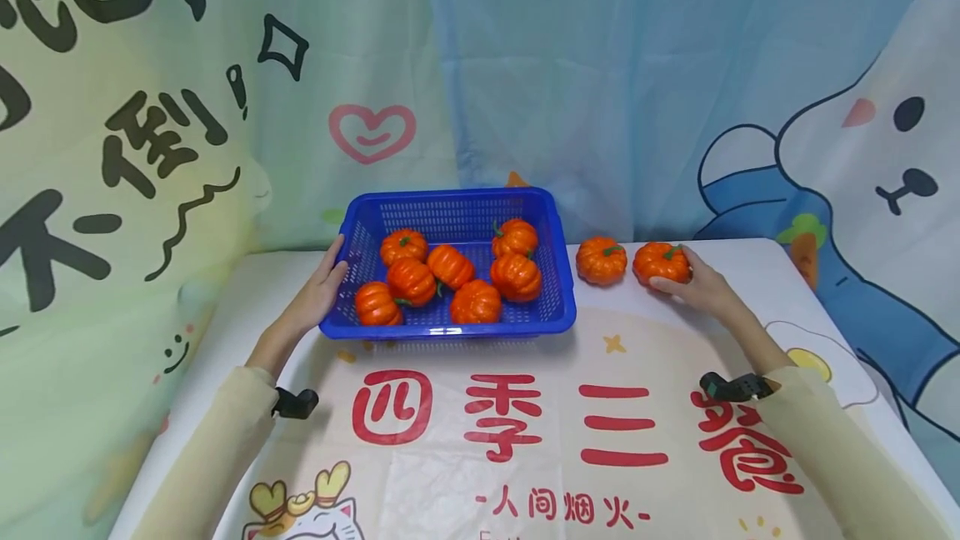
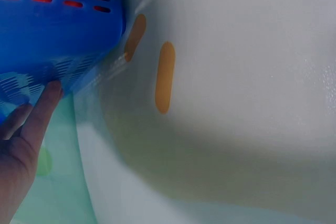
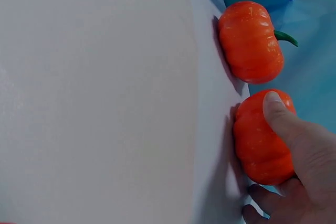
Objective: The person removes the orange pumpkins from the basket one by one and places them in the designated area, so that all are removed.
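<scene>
On the table at the right, my right hand (image 1: 703, 280) holds a small orange pumpkin (image 1: 660, 262). In the right wrist view its thumb (image 3: 275, 107) lies across the pumpkin's side, with the other fingers low around the near end. A second pumpkin (image 1: 601, 261) with a green stem sits just left of it, beside the basket. My left hand (image 1: 321, 290) rests against the left side of a blue plastic basket (image 1: 450, 331). Straight fingers (image 2: 44, 106) touch the basket's slotted wall in the left wrist view. Several pumpkins (image 1: 411, 282) lie inside the basket.
The white table (image 1: 247, 290) carries a printed cloth (image 1: 525, 390) with red characters. Directly behind the basket hangs a patterned curtain (image 1: 525, 90), close along the table's back edge. A thin cable (image 1: 873, 373) runs at the right edge.
</scene>
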Motion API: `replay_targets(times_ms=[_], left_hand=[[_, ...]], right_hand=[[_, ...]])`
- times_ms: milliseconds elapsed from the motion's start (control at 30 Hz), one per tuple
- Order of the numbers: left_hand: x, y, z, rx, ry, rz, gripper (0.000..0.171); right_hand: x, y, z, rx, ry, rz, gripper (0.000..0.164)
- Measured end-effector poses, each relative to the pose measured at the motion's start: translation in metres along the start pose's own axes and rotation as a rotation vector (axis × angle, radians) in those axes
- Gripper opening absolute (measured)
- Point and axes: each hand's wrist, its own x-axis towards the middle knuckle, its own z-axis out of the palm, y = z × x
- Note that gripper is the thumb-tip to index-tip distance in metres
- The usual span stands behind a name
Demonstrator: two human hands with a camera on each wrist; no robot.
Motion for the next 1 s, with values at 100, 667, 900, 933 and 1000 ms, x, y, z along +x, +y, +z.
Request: replay_targets(times_ms=[100, 667, 900, 933, 1000], left_hand=[[-0.002, 0.005, 0.000, -0.012, -0.006, -0.006, 0.058], [0.002, -0.009, 0.001, -0.017, 0.003, 0.014, 0.059], [0.003, -0.010, 0.002, -0.011, 0.001, 0.010, 0.060], [0.003, -0.010, 0.002, -0.009, 0.000, 0.012, 0.060], [0.004, -0.011, 0.002, -0.009, 0.002, 0.012, 0.060]], right_hand=[[0.000, 0.000, 0.001, 0.006, 0.000, -0.002, 0.111], [-0.002, -0.002, 0.002, 0.036, -0.001, 0.013, 0.111], [-0.001, 0.001, 0.003, 0.069, -0.001, 0.009, 0.110], [-0.001, 0.002, 0.004, 0.073, 0.000, 0.006, 0.110], [0.000, 0.003, 0.004, 0.083, 0.001, -0.002, 0.110]])
